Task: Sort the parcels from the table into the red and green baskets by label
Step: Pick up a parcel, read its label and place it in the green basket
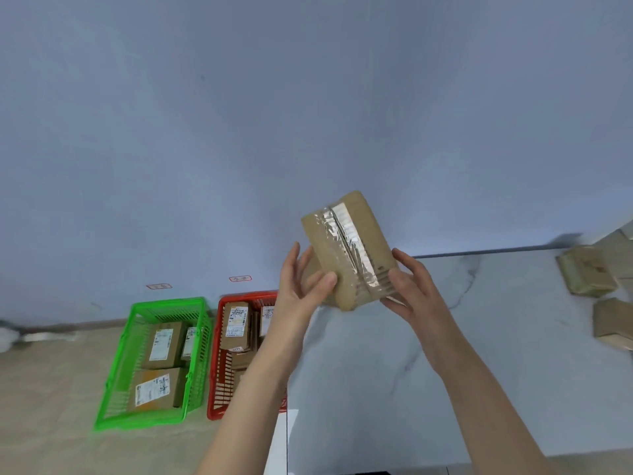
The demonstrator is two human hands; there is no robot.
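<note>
we hold a brown parcel [349, 248] up in the air, tilted, over the left end of the desk [479, 337], its taped seam facing us. our left grip [301, 286] curls round its left side with the thumb on the front face. our right grip [407, 286] curls round its lower right edge. on the floor to the left, the green basket [116, 371] and the red basket [215, 365] stand side by side, each holding labelled boxes. two more parcels [585, 272] lie at the desk's right end.
</note>
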